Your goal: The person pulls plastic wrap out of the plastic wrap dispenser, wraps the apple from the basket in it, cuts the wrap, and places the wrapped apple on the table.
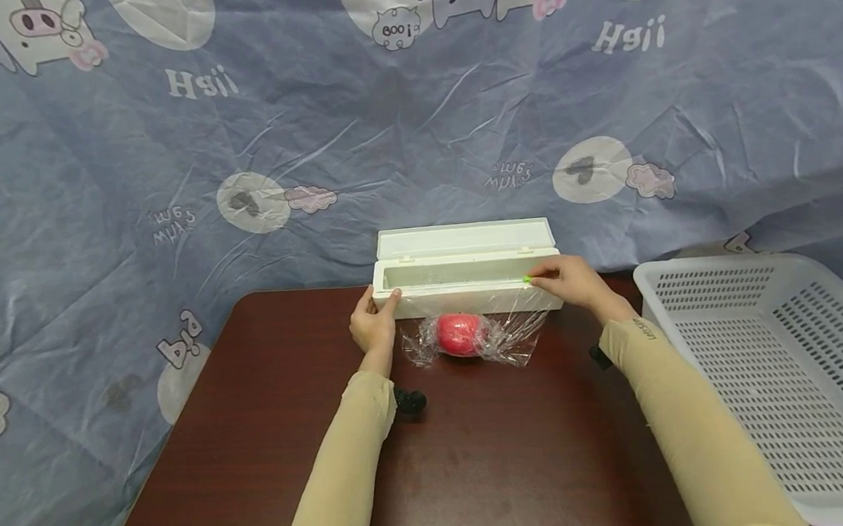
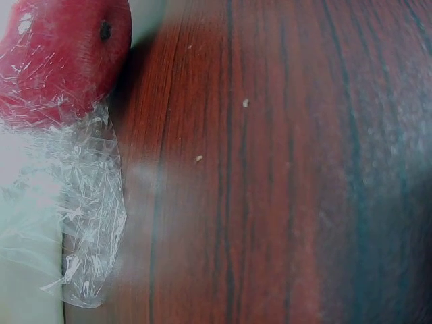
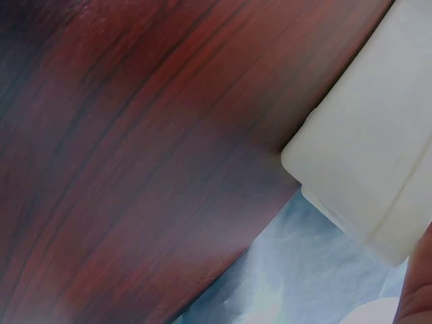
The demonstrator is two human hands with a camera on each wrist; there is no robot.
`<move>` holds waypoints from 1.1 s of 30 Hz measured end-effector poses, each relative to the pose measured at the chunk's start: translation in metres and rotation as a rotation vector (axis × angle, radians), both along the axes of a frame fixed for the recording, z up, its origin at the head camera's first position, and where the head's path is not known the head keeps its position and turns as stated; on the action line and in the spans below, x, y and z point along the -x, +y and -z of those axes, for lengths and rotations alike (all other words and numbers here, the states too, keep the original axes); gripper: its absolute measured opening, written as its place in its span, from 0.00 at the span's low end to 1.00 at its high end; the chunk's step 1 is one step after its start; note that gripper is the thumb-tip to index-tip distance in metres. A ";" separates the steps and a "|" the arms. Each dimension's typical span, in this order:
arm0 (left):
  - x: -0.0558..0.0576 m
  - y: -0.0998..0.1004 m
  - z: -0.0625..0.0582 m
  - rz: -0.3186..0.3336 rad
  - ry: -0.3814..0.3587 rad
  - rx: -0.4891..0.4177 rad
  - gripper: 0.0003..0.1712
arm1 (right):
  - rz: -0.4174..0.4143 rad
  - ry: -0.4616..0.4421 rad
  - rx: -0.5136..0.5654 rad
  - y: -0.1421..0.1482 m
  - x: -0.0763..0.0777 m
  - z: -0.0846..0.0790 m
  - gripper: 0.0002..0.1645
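Note:
A long white cling film dispenser box (image 1: 470, 301) stands at the table's far edge, its lid (image 1: 464, 238) raised. My left hand (image 1: 373, 326) grips the box's left end, thumb on the front rim. At the right end of that rim, my right hand (image 1: 574, 283) pinches a small green cutter slider (image 1: 527, 279). Just before the box lies a red round fruit (image 1: 459, 334) with clear cling film (image 1: 507, 344) around it, crumpled on both sides. The left wrist view shows the fruit (image 2: 61, 54) close up, with a dark spot. In the right wrist view, the box's end (image 3: 371, 128) fills the right side.
A white perforated plastic basket (image 1: 766, 375) stands right of the dark wooden table (image 1: 279, 442), beside my right forearm. A patterned blue-grey cloth (image 1: 381, 141) hangs behind the box. Dark wrist devices (image 1: 409, 400) sit under both sleeves.

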State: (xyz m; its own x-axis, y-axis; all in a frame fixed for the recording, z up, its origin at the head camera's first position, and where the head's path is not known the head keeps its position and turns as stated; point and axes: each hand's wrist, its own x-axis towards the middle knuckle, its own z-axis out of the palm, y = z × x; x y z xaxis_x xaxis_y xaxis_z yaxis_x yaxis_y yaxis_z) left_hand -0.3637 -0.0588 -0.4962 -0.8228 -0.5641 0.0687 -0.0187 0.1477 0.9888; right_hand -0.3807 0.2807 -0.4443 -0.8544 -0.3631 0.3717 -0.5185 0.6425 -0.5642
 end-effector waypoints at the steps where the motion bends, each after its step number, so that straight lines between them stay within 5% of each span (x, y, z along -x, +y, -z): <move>1: 0.000 0.000 0.000 -0.001 0.001 0.001 0.36 | -0.002 0.006 -0.001 0.001 0.000 0.000 0.11; 10: -0.001 0.000 0.000 0.008 0.016 -0.007 0.36 | 0.063 -0.028 -0.074 0.000 -0.001 0.001 0.10; 24: -0.001 0.000 0.000 -0.018 0.040 -0.022 0.35 | 0.082 -0.054 -0.011 -0.002 -0.001 0.001 0.14; 33: -0.001 0.000 -0.001 -0.012 0.028 -0.027 0.36 | 0.067 0.046 -0.029 -0.001 -0.002 0.002 0.10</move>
